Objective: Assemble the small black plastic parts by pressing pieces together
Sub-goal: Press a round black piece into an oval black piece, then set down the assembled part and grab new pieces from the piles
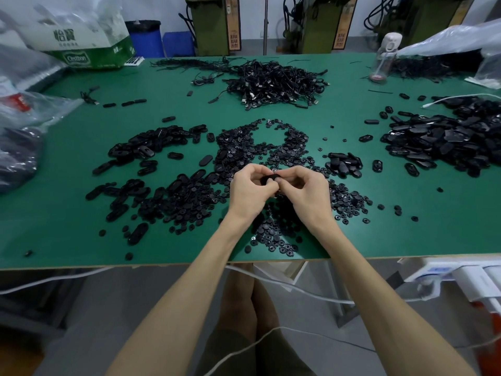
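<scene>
Starting near the left edge of the green desk, one spread of oval shells lies loose, too many to count. Your left grip and right grip, fingers curled, together pinch one small black part above the front-middle, over scattered round discs. One bigger shell heap sits by the right edge.

Both bare forearms stretched forward and drew together toward the middle. The left hand and the right hand met fingertip to fingertip, backs facing up, wrists bent slightly inward. The fingers of both were curled, and together the hands pinched one black part between them.
</scene>
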A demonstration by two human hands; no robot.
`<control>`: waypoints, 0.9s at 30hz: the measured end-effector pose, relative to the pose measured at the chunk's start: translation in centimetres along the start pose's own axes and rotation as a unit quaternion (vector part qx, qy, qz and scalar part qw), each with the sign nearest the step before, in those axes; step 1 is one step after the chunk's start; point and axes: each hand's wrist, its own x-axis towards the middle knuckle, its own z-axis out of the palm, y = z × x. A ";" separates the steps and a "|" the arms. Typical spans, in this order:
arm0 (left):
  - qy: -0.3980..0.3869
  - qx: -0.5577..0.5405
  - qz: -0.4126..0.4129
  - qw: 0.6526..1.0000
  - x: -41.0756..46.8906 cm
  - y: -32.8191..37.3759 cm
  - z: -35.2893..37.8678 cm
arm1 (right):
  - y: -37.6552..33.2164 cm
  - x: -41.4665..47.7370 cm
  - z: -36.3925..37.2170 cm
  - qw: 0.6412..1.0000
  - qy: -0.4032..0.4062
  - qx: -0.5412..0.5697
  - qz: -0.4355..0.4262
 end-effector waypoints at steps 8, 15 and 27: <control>-0.041 -0.090 -0.006 0.995 -0.1 0.0 -0.8 | 0.3 -0.1 -0.3 0.999 0.018 0.052 0.001; -0.025 -0.081 -0.012 0.996 0.0 0.0 -0.6 | 0.3 0.1 -0.2 0.999 0.000 0.035 0.005; 0.015 0.111 0.102 0.988 -0.6 0.9 0.1 | 0.5 0.2 -0.2 0.989 0.080 0.107 0.065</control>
